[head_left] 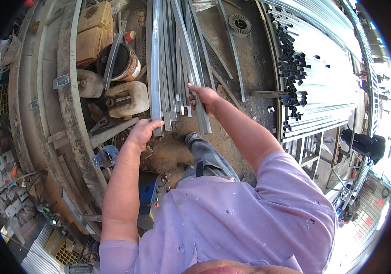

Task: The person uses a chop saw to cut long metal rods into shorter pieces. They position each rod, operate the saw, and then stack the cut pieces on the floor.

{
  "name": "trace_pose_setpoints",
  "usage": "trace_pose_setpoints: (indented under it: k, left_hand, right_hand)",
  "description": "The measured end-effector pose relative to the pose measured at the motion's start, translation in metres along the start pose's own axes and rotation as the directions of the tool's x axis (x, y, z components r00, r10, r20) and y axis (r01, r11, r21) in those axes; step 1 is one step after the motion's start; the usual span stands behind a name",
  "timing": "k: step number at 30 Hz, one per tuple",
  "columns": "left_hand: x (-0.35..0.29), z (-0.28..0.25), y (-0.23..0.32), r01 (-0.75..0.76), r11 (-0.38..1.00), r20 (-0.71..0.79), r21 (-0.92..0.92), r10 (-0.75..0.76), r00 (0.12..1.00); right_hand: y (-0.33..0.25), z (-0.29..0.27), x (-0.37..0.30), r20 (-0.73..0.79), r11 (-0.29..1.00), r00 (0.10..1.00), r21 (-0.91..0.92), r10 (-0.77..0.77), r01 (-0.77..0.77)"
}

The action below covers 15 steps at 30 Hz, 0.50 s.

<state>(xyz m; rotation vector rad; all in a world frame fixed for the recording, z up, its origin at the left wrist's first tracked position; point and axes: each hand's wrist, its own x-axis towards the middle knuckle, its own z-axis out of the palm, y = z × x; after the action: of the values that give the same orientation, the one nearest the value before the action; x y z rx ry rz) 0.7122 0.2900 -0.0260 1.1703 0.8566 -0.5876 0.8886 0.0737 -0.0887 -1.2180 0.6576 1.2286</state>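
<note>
Several long grey metal tubes run away from me in a loose bundle in front of my body. My left hand (pixel 142 133) is closed around the near end of the leftmost metal tube (pixel 156 77), with its thumb on top. Farther right, my right hand (pixel 206 97) grips another metal tube (pixel 202 122), whose near end juts out past the hand toward me. Between my hands the other tubes (pixel 172 82) lie side by side, their ends uneven. The undersides of both grips are hidden.
Left of the bundle stand a plastic jerrycan (pixel 133 97), a black-lined bucket (pixel 124 61) and cardboard boxes (pixel 92 41). Long metal beams (pixel 70 109) line that side. A rack of stacked metal tubes (pixel 323 82) fills the right. A round finned disc (pixel 240 25) lies on the floor ahead.
</note>
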Motion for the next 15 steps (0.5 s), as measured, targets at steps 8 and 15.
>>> trace_pose_setpoints:
  k: [8, 15]
  left_hand:
    - [0.015, -0.004, -0.024, 0.024, 0.999, 0.004, 0.035, -0.024, 1.000]
    - [0.031, -0.014, -0.048, 0.044, 0.992, -0.043, 0.117, -0.040, 0.998]
  right_hand:
    - [0.006, -0.034, 0.011, 0.237, 0.965, 0.971, 0.251, 0.019, -0.080]
    - [0.016, -0.048, 0.026, 0.123, 1.000, 0.992, 0.019, -0.016, 0.013]
